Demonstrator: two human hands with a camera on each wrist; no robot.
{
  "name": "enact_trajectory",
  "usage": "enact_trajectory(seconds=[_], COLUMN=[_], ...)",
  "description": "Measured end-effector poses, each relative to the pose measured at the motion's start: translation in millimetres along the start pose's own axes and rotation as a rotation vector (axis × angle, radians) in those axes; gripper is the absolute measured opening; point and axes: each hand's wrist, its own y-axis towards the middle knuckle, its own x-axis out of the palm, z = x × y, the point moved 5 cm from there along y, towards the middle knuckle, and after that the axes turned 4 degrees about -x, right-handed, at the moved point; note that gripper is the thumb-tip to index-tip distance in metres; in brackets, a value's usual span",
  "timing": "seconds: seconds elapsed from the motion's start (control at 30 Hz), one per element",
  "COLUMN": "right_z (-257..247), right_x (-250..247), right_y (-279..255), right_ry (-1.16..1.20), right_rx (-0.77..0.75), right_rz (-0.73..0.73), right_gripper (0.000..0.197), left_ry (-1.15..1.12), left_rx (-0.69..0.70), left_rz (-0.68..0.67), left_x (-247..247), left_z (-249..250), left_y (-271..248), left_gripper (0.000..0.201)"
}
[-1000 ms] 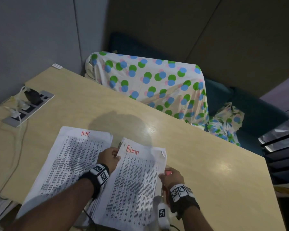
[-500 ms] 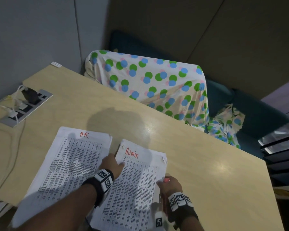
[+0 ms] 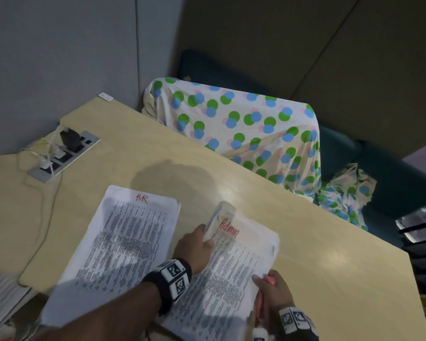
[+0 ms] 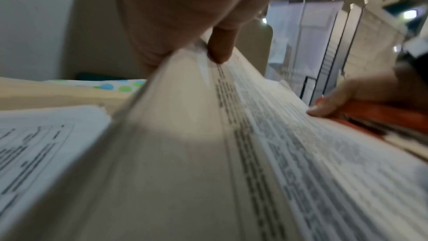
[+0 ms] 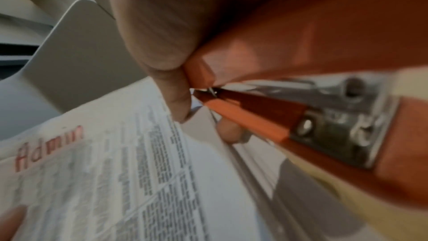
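Two stacks of printed paper lie on the wooden table (image 3: 317, 242). The left stack (image 3: 123, 242) is marked "H.R" in red and the right stack (image 3: 234, 274) "Admin". My left hand (image 3: 202, 238) pinches the Admin stack's upper left edge and lifts it, so the corner curls up. In the left wrist view its fingers (image 4: 220, 47) grip the raised sheets (image 4: 277, 135). My right hand (image 3: 263, 281) holds an orange stapler (image 3: 268, 279) at the Admin stack's right edge. The right wrist view shows the stapler (image 5: 301, 43) beside the paper edge (image 5: 129, 162), thumb on top.
A power strip (image 3: 64, 153) with plugs and trailing cables sits at the table's far left. Behind the table stands a chair draped in dotted cloth (image 3: 244, 129). More papers (image 3: 0, 296) lie below the table edge at bottom left.
My left hand has slid up the Admin stack's left edge toward the top corner and raised it into a curl. My right hand stays at the right edge with the stapler.
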Motion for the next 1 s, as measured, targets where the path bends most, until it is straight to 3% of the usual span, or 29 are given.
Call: enact_trajectory(seconds=[0.23, 0.33, 0.4, 0.47, 0.6, 0.7, 0.87, 1.0], right_z=[-78.8, -120.4, -140.8, -156.8, -157.5, -155.4, -153.4, -145.9], right_x=[10.3, 42.7, 72.7, 109.9, 176.8, 204.7, 210.4, 215.9], right_y=[-26.8, -37.9, -39.9, -40.9, -13.1, -6.4, -11.7, -11.1], right_ry=[0.25, 0.135, 0.048, 0.004, -0.138, -0.228, -0.412, -0.449], right_rx=[-0.121, -0.188, -0.221, -0.207, -0.151, -0.136, -0.146, -0.147], right_rz=[-0.191, -0.247, -0.266, -0.301, -0.296, -0.241, -0.17, -0.209], right_gripper=[0.04, 0.029, 0.014, 0.013, 0.041, 0.046, 0.038, 0.031], left_ry=[-0.303, -0.211, -0.156, -0.057, 0.071, 0.13, 0.309, 0.229], left_rx=[0.03, -0.017, -0.086, -0.154, -0.273, -0.283, -0.448, -0.6], left_rz=[-0.03, 0.057, 0.064, 0.073, 0.172, 0.163, 0.269, 0.3], left_x=[-70.7, -115.5, -139.2, -158.2, -182.1, -179.7, -180.8, -177.4], left_z=[11.5, -19.0, -50.0, -82.0, -132.7, -153.0, -176.0, -186.5], left_y=[-2.3, 12.7, 24.1, 32.8, 38.5, 39.7, 34.2, 31.1], left_gripper=[0.029, 0.026, 0.024, 0.025, 0.037, 0.053, 0.048, 0.054])
